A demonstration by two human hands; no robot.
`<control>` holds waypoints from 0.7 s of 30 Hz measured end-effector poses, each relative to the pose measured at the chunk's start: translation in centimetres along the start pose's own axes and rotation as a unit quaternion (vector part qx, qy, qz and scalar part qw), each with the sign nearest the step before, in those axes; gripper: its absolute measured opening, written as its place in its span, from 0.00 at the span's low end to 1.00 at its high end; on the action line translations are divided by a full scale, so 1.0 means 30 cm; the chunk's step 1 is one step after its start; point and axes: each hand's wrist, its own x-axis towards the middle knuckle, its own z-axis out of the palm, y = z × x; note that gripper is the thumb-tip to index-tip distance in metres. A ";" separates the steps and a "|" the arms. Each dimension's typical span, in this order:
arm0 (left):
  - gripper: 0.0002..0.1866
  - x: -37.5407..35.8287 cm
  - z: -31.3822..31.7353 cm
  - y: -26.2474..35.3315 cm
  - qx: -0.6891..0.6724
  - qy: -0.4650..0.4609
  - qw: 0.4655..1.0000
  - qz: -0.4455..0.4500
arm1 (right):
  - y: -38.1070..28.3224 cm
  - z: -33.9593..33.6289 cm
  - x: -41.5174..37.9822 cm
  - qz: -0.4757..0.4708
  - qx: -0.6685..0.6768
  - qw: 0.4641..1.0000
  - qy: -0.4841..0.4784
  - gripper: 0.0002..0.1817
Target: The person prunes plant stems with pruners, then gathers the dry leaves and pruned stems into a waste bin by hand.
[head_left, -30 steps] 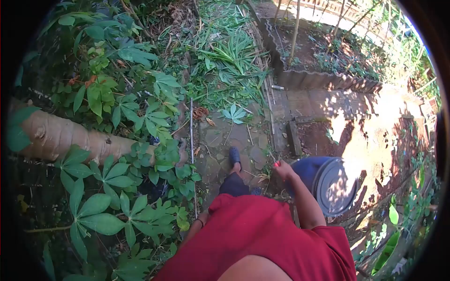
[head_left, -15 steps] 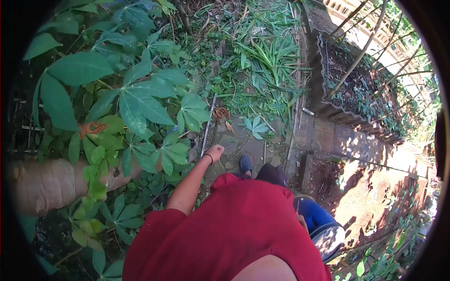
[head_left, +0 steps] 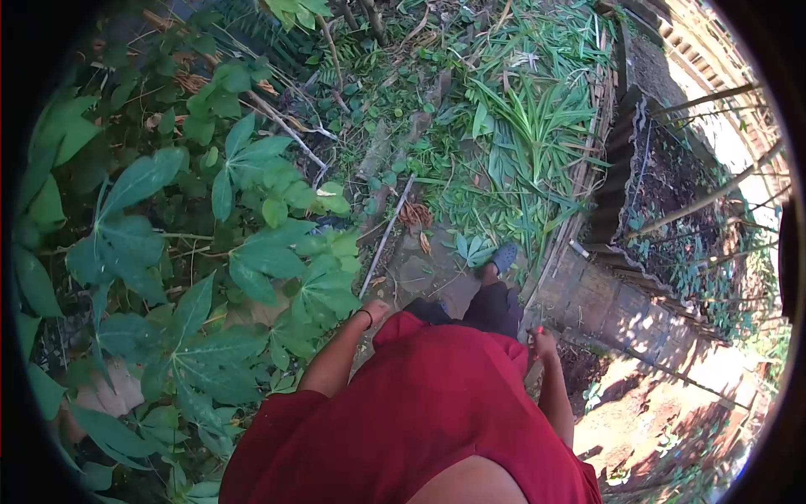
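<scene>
My left hand (head_left: 377,312), with a dark band at the wrist, hangs in front of my red shirt (head_left: 411,395). Its fingers are curled closed and nothing shows in them. Beyond it a thin grey stick (head_left: 388,235) lies on the ground, close to the hand in view but not gripped. On the other side my right hand (head_left: 544,344) is closed, with a small reddish-orange bit showing at the fingers; what it holds is too small to make out. Nearest the left arm are broad lobed green leaves (head_left: 306,290).
Cut long green leaves (head_left: 529,126) cover the path ahead. A corrugated sheet edging (head_left: 617,168) borders a soil bed at the right. Paving (head_left: 604,302) runs off to the right. My foot wears a blue-grey clog (head_left: 504,257). Dry sticks (head_left: 290,130) poke out at the left.
My right hand has risen forward into view. The blue container seen beside my right hip is out of sight. My clogged foot has stepped forward, and the view has shifted.
</scene>
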 end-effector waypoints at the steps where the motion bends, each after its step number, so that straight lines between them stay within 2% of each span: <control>1: 0.18 0.006 -0.041 0.043 0.001 0.008 0.999 -0.054 | -0.046 -0.031 0.103 -0.004 -0.006 1.000 -0.011 0.17; 3: 0.17 0.105 -0.050 0.071 0.039 0.034 0.998 -0.041 | -0.021 -0.089 0.360 -0.016 -0.096 0.995 -0.026 0.30; 4: 0.17 0.126 -0.036 0.073 0.080 0.049 0.995 -0.020 | -0.019 -0.097 0.458 -0.063 -0.150 0.987 0.008 0.23; 5: 0.16 0.118 -0.074 0.173 0.075 0.042 0.996 -0.032 | -0.287 -0.145 0.310 -0.010 -0.149 0.989 -0.014 0.26; 6: 0.16 0.115 -0.131 0.322 0.068 0.031 0.996 -0.044 | -0.363 -0.146 0.334 -0.026 -0.171 0.985 0.016 0.27; 7: 0.16 0.156 -0.149 0.374 0.034 0.067 0.997 -0.011 | -0.388 -0.140 0.357 -0.041 -0.196 0.979 0.047 0.29; 8: 0.15 0.201 -0.173 0.419 0.000 0.106 0.994 0.024 | -0.395 -0.115 0.386 -0.036 -0.200 0.978 0.037 0.29; 10: 0.15 0.317 -0.228 0.507 -0.140 0.134 0.977 0.091 | -0.419 -0.049 0.460 -0.036 -0.100 0.994 0.003 0.30; 12: 0.14 0.471 -0.296 0.548 -0.167 0.119 0.976 0.081 | -0.518 0.024 0.388 -0.041 -0.065 0.997 -0.030 0.27; 13: 0.14 0.550 -0.330 0.527 -0.167 0.117 0.976 0.077 | -0.562 0.058 0.361 -0.046 -0.024 0.997 -0.054 0.24; 14: 0.14 0.648 -0.360 0.498 -0.234 0.101 0.965 0.060 | -0.416 0.139 0.487 -0.006 0.036 0.996 -0.087 0.22; 15: 0.14 0.740 -0.406 0.476 -0.300 0.086 0.949 0.043 | -0.472 0.183 0.428 0.012 0.100 0.990 -0.103 0.18; 16: 0.13 0.799 -0.459 0.445 -0.275 0.093 0.957 0.016 | -0.603 0.222 0.313 -0.009 0.101 0.990 -0.095 0.10; 18: 0.12 0.892 -0.553 0.329 -0.254 0.096 0.962 -0.020 | -0.577 0.332 0.312 0.011 0.082 0.990 -0.116 0.10; 20: 0.12 0.954 -0.640 0.150 -0.414 0.090 0.904 -0.058 | -0.572 0.443 0.305 0.028 0.113 0.981 -0.156 0.11; 21: 0.15 0.963 -0.692 0.082 -0.395 0.100 0.904 -0.128 | -0.539 0.502 0.324 0.022 0.124 0.977 -0.171 0.12</control>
